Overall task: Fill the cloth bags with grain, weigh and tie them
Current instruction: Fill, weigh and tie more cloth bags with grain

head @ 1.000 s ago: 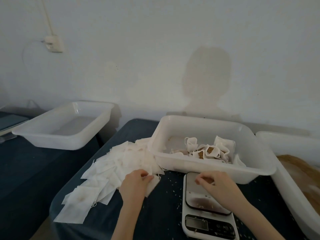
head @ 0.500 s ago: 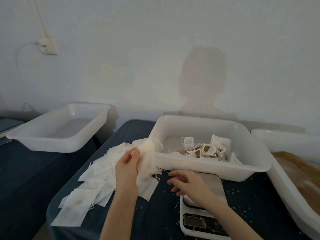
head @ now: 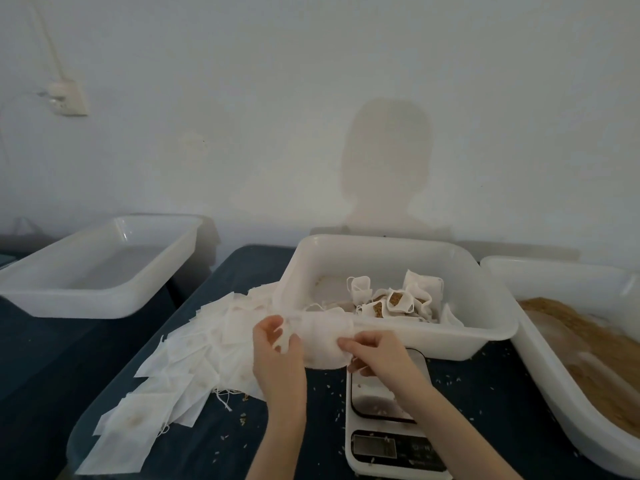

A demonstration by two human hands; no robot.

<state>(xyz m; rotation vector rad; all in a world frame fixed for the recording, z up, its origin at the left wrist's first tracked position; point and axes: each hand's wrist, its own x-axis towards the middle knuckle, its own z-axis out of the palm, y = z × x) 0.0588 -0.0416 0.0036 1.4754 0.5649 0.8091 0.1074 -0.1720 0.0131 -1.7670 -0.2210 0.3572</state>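
An empty white cloth bag (head: 320, 339) is held up between both hands in front of the middle tub. My left hand (head: 277, 351) pinches its left edge and my right hand (head: 379, 355) pinches its right edge, above the white kitchen scale (head: 384, 420). A spread pile of flat empty bags (head: 194, 348) lies on the dark table at the left. The middle white tub (head: 481, 327) holds several filled bags (head: 398, 299) showing brown grain. At the right, a white tub (head: 568, 393) holds loose brown grain (head: 588, 341).
An empty white tub (head: 104, 299) sits at the far left on another dark surface. Loose grains are scattered on the table around the scale. A white wall with a socket (head: 67, 98) stands close behind the tubs.
My left hand lifted one bag off the pile and carried it right. My right hand left the scale plate and took hold of the bag's other edge.
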